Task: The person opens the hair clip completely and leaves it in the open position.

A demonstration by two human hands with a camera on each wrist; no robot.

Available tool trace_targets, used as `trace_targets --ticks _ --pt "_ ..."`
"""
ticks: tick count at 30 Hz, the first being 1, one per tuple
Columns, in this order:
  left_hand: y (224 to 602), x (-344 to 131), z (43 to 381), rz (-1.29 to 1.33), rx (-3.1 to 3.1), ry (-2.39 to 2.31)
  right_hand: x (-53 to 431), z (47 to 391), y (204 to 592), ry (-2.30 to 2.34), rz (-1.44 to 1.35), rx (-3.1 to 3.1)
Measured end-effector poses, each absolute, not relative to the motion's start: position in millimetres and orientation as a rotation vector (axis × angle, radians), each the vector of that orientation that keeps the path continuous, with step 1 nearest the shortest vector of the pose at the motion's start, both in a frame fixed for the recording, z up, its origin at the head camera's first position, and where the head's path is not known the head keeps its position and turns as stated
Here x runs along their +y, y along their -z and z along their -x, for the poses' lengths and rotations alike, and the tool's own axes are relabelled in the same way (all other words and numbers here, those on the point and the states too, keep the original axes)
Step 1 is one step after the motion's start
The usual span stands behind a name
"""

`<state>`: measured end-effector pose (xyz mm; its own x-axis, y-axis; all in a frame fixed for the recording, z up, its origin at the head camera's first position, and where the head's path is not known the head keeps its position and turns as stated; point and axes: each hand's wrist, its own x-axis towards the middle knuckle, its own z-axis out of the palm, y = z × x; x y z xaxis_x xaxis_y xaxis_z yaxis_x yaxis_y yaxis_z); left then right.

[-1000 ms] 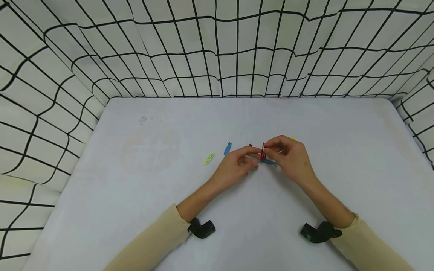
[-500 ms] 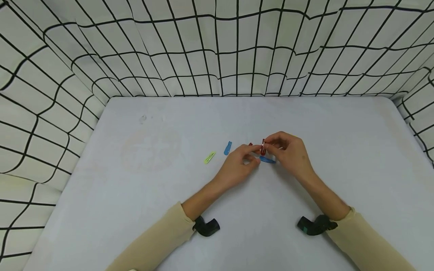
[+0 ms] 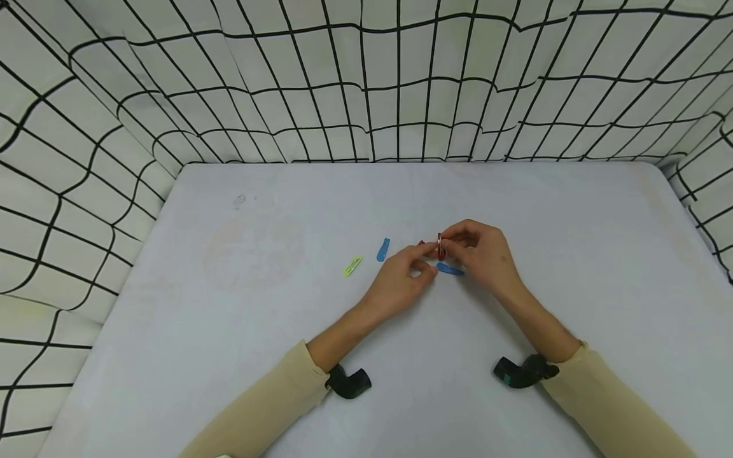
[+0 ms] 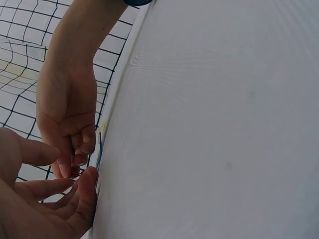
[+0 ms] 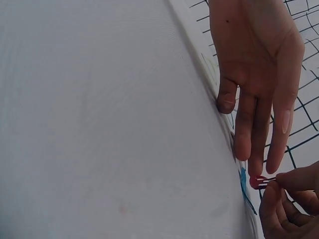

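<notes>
A small red snap hair clip (image 3: 440, 248) stands upright, pinched between the thumb and forefinger of my right hand (image 3: 488, 259). In the right wrist view two thin prongs of the red hair clip (image 5: 255, 182) spread apart, its rounded end toward the left fingers. My left hand (image 3: 394, 280) lies beside it, fingers extended, tips right at the clip. Just below both hands a blue hair clip (image 3: 449, 270) rests on the white table (image 3: 275, 210). Behind the left fingers another red piece (image 3: 421, 242) peeks out, mostly hidden.
Left of the hands lie a second blue hair clip (image 3: 383, 249) and a yellow-green hair clip (image 3: 352, 266). Something yellow (image 4: 101, 127) shows past the right hand in the left wrist view. Black netting (image 3: 372, 95) over white walls borders the table's far side and ends.
Both hands have shifted slightly away from the body with the red hair clip, and the right forearm has moved a little left. More of the blue hair clip beneath shows now.
</notes>
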<state>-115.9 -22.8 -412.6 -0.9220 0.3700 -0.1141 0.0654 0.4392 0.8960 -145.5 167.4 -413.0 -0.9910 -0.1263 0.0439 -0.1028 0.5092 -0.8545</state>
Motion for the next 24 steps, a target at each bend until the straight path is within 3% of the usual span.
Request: trace_targets --ticks 24 --pt "412.9 -25.1 115.6 -0.352 2.366 -1.482 168.2 146.7 412.6 1.533 0.124 2.566"
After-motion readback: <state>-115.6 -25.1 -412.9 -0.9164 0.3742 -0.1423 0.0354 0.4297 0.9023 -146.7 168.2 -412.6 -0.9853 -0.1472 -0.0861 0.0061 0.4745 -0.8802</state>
